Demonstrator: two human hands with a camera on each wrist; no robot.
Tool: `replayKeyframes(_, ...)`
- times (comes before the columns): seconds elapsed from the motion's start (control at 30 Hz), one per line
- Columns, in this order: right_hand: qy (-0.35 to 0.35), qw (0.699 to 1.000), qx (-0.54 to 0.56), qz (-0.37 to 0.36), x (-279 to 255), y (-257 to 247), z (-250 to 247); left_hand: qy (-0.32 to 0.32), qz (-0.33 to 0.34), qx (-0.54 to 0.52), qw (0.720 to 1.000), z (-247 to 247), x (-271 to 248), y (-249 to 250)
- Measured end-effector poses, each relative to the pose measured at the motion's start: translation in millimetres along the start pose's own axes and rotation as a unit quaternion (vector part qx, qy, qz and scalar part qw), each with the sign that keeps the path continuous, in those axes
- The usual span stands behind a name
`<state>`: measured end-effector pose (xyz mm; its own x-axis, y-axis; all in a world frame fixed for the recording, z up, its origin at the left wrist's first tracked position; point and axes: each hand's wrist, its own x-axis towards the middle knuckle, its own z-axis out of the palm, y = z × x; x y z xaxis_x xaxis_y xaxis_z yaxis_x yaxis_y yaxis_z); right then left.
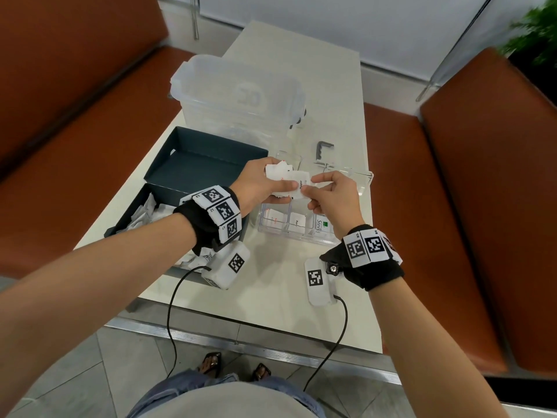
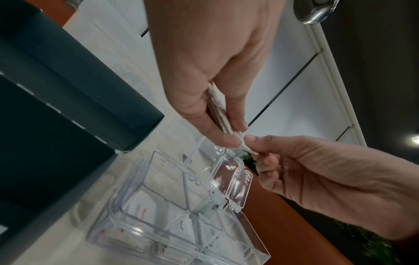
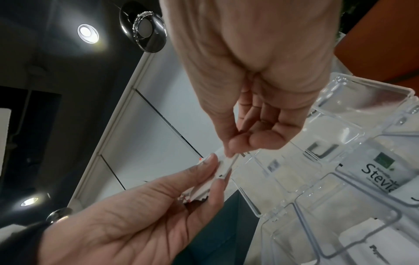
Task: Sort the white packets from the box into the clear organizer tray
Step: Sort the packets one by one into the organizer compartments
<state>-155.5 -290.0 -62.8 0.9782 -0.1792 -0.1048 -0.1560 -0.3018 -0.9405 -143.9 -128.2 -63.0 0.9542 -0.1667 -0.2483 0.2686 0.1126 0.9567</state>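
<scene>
My left hand (image 1: 265,185) holds a small stack of white packets (image 1: 286,179) above the far end of the clear organizer tray (image 1: 271,229). My right hand (image 1: 328,194) pinches the edge of the top packet (image 2: 246,146) between thumb and forefinger, right beside the left thumb. In the right wrist view the packet stack (image 3: 217,177) shows edge-on between both hands. The tray (image 3: 340,202) holds packets in its near compartments, one printed "Stevia" (image 3: 381,174). The dark box (image 1: 187,188) lies open at the left with several white packets (image 1: 144,218) in its near half.
A large clear plastic container (image 1: 238,95) stands at the back of the white table (image 1: 331,122). A small grey bracket (image 1: 324,147) lies beyond the tray. Orange benches (image 1: 470,206) flank the table on both sides. Cables hang from both wrist cameras over the table's near edge.
</scene>
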Motion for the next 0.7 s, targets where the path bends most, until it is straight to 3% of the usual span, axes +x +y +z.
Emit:
replayKeyframes(0.2, -0.019, 0.994, -0.103, -0.041, 7.3, -8.3, -4.0, -0.015, 0.005, 0.049, 0.999, 0.0, 0.7, 1.8)
replayKeyframes(0.4, -0.116, 0.964, -0.218, -0.103, 24.9, -22.3, -12.8, -0.018, 0.009, 0.077, 0.997, 2.6, 2.9, 1.7)
replayKeyframes(0.57, -0.061, 0.972, -0.218, -0.064, 44.6, -12.3, -19.3, 0.013, 0.002, 0.077, 0.997, -5.0, 4.3, -2.3)
replayKeyframes(0.7, -0.057, 0.958, -0.280, -0.040, 45.9, 11.3, -9.4, 0.026, -0.012, 0.052, 0.998, -10.9, 4.5, -5.1)
